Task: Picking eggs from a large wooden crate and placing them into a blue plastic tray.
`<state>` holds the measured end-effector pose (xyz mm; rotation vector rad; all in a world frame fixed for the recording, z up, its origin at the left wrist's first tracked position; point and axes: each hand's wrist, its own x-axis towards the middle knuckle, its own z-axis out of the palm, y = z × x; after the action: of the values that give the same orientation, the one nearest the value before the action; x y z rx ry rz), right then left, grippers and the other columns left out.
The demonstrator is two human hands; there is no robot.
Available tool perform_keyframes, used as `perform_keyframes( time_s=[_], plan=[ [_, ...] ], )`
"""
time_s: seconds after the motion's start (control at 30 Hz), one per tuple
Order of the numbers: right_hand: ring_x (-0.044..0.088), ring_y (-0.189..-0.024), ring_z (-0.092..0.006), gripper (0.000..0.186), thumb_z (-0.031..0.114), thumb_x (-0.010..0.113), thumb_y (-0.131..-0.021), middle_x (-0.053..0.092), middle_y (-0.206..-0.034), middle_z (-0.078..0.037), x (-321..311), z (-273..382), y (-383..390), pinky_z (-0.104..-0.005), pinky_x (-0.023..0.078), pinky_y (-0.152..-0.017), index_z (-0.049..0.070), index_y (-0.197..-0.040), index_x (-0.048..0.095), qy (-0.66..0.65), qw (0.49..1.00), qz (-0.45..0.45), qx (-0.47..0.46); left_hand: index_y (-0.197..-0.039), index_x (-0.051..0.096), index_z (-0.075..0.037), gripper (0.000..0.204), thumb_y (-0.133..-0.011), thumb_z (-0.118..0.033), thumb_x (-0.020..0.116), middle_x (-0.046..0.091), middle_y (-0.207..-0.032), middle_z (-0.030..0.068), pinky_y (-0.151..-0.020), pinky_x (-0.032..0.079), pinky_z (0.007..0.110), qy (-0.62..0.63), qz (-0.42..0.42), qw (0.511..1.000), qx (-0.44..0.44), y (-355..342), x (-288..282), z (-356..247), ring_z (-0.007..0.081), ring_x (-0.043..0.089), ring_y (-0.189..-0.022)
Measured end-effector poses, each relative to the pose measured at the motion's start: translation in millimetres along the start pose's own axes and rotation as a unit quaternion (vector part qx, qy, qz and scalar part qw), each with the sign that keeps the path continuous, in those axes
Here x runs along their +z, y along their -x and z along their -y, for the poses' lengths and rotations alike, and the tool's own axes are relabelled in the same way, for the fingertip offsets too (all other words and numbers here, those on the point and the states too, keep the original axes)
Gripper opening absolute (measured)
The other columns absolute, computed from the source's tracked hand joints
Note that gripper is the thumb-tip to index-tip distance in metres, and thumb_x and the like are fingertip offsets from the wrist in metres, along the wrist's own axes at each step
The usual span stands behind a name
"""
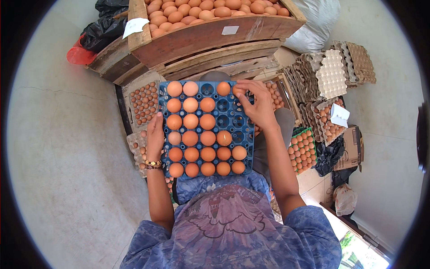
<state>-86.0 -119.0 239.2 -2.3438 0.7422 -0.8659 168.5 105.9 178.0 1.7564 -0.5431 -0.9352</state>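
Note:
A blue plastic egg tray (230, 114) rests over my lap, partly filled with brown eggs, with several empty pockets toward its upper right. My left hand (154, 134) grips the tray's left edge, its fingertips partly hidden. My right hand (257, 105) has thumb and fingers closed on a brown egg (237, 91) at the tray's top right corner. An egg (224, 137) in the right part of the tray has a pale streak on its shell.
A wooden crate (188, 42) heaped with eggs stands ahead. Stacked cardboard trays (329, 74) and a green egg tray (302, 152) are at right; more egg trays (143, 103) sit left. Black bags (101, 36), a white sack (309, 24) and a cardboard box (351, 148) surround them.

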Motion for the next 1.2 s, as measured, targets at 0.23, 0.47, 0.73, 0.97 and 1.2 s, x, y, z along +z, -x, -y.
perform_keyframes(
  time_s=[0.23,0.47,0.73,0.97,1.2],
  plan=[
    [0.058,-0.112,-0.0240,0.030,0.015,0.076,-0.074,0.070,-0.108,-0.006,17.4,57.7,-10.3,-0.0533,0.028,-0.112,0.010,-0.103,0.073,0.017,0.996,0.083,-0.040,-0.110,0.061,0.005,0.049,-0.107,-0.040,0.044,0.060,-0.097,0.0013,-0.088,0.041,0.027,0.018,-0.023,0.998,0.049,3.6,8.3,-4.9,0.0101,0.048,-0.091],
    [0.061,-0.103,-0.0183,0.029,0.021,0.074,-0.082,0.069,-0.103,-0.004,28.0,48.5,-18.6,-0.0548,0.011,-0.119,0.014,-0.110,0.073,0.005,0.988,0.150,-0.029,-0.102,0.061,0.006,0.044,-0.107,-0.036,0.047,0.056,-0.088,0.0000,-0.080,0.042,0.027,0.014,-0.044,0.998,0.053,-1.2,5.8,2.1,0.0096,0.046,-0.084],
    [0.066,-0.095,-0.0203,0.038,0.031,0.057,-0.101,0.068,-0.101,-0.010,-2.7,50.3,-32.2,-0.0310,0.053,-0.084,-0.002,-0.120,0.063,-0.429,0.887,0.009,0.169,-0.107,0.061,0.009,0.048,-0.108,-0.037,0.045,0.059,-0.090,0.0018,-0.080,0.043,0.029,-0.005,-0.056,0.994,0.094,1.8,11.0,-4.7,0.0107,0.048,-0.086],
    [0.051,-0.047,-0.0132,0.026,0.029,0.047,-0.105,0.058,-0.081,-0.011,-9.4,37.4,-56.7,-0.0183,0.028,-0.032,0.006,-0.096,0.054,-0.728,0.619,0.018,0.296,-0.106,0.060,0.009,0.049,-0.108,-0.037,0.044,0.060,-0.091,0.0028,-0.081,0.042,0.030,-0.001,-0.025,0.996,0.082,-3.6,12.2,3.7,0.0113,0.048,-0.086],
    [0.059,-0.069,-0.0168,0.028,0.025,0.044,-0.101,0.061,-0.097,-0.013,-27.6,-10.7,-175.2,-0.0270,0.044,-0.054,0.002,-0.108,0.057,-0.475,0.847,-0.128,0.200,-0.089,0.053,0.004,0.046,-0.108,-0.036,0.043,0.042,-0.075,0.0001,-0.067,0.035,0.032,-0.019,-0.046,0.995,0.085,-0.6,0.2,2.6,0.0121,0.036,-0.073]
  ],
)
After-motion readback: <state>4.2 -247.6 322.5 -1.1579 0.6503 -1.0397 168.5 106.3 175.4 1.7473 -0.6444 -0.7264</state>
